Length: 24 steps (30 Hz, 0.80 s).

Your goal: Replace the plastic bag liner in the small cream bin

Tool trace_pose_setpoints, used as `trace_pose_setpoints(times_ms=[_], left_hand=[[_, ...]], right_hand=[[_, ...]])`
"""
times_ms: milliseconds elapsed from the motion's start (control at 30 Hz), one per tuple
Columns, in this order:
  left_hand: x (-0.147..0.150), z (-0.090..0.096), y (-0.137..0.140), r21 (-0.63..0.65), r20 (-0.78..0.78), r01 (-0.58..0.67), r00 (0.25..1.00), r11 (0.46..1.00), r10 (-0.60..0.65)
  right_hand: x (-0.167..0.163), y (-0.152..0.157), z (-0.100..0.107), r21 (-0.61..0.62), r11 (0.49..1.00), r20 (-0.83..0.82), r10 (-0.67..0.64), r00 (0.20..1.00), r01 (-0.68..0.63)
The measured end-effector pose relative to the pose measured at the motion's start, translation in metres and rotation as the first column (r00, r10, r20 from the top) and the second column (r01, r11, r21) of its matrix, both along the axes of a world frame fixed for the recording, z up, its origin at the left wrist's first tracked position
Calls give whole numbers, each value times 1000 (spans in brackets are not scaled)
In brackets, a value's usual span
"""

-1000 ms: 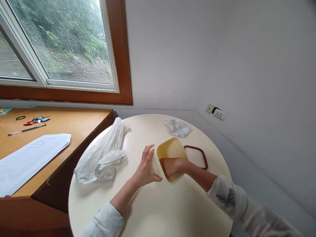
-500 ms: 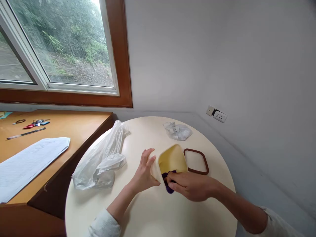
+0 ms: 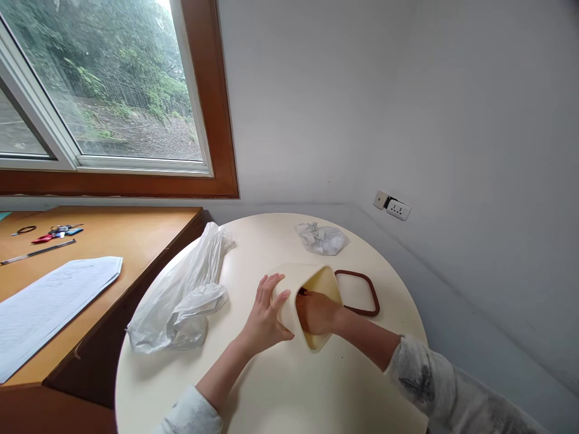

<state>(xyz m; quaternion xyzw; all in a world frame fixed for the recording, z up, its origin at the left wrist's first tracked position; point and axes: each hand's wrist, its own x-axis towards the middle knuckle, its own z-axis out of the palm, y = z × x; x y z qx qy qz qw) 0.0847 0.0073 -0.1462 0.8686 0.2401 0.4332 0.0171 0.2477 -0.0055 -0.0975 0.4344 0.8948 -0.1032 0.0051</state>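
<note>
A cream plastic bin (image 3: 329, 284) with a rounded square mouth lies tilted on the round table, its opening turned to the right and toward me. My left hand (image 3: 266, 318) grips its outer side, thumb below and fingers above. Through the mouth reaches my right hand (image 3: 319, 312), sunk past the knuckles, so its fingertips are hidden. Only a small dark patch shows by those fingers; the dark purple cloth seen there earlier is otherwise out of sight. Just right of the bin lies a brown rounded-square ring (image 3: 375, 295), flat on the table.
A large white plastic bag (image 3: 185, 301) lies crumpled on the left of the round table (image 3: 280, 398). A smaller knotted bag (image 3: 322, 239) sits at the back. Left stands a wooden desk (image 3: 149, 226) with papers (image 3: 58, 295), a pen (image 3: 38, 252) and keys (image 3: 58, 232).
My right hand has pushed deeper into the bin, taking the purple cloth out of sight. The bin's mouth has turned more to the right. My left hand stays about where it was.
</note>
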Motion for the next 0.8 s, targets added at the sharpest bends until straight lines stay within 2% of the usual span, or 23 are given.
trace_pose_setpoints(times_ms=[100, 167, 233, 333, 433, 533, 600, 667, 800], left_hand=[[0, 2, 2, -32, 15, 18, 1000, 999, -18], [0, 4, 3, -63, 29, 33, 999, 998, -31], [-1, 6, 3, -124, 51, 63, 997, 990, -57], [-5, 10, 0, -281, 91, 126, 990, 951, -104], [-11, 13, -2, -450, 113, 135, 989, 883, -94], [-16, 13, -2, -533, 120, 101, 992, 840, -43], [-16, 10, -2, -523, 137, 69, 991, 850, 4], [-13, 5, -2, -473, 154, 33, 987, 880, 46], [0, -5, -5, -368, 166, -98, 972, 925, 169]], right_hand=[[11, -14, 12, -55, 998, 87, -20, 996, 25], [21, -28, 24, -77, 995, 83, -51, 995, 57], [32, -44, 36, -85, 994, -3, -74, 997, 74], [44, -65, 47, -61, 998, -145, -34, 989, 25], [46, -73, 42, 33, 999, -201, -2, 980, 9], [38, -67, 28, 137, 991, -175, 26, 984, -2], [29, -61, 18, 185, 982, -165, 0, 986, 31], [19, -54, 11, 212, 970, -208, -76, 975, 120], [-9, -41, 4, 185, 941, -365, -203, 909, 285]])
